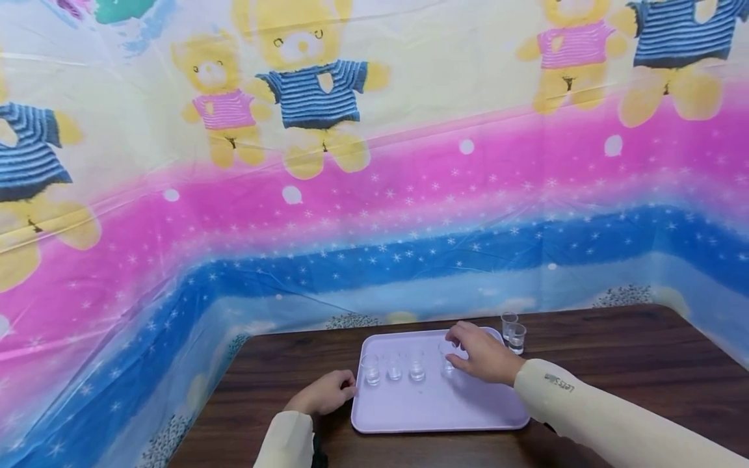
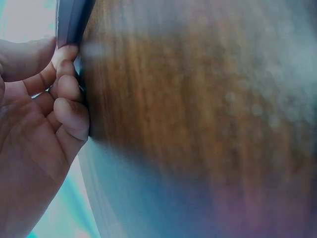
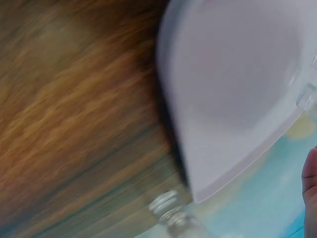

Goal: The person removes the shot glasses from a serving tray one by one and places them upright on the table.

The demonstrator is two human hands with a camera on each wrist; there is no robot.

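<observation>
A lilac tray [image 1: 433,416] lies on the table, with several small clear glasses in a row on it, each with a little clear liquid at the bottom. The leftmost glass [image 1: 371,372] stands near my left hand [image 1: 330,392], whose thumb and curled fingers pinch the tray's left rim [image 2: 74,22]. Over the tray's back right part, my right hand [image 1: 482,354] has thumb and forefinger parted beside the rightmost glass [image 1: 446,365] of the row. Only part of that hand [image 3: 310,181] shows at the edge of the right wrist view.
Two more small glasses [image 1: 516,339] [image 1: 509,320] stand close together on the dark wooden table [image 1: 614,364], just off the tray's back right corner. Behind the table hangs a printed cloth [image 1: 409,260] with bears, along its back and sides.
</observation>
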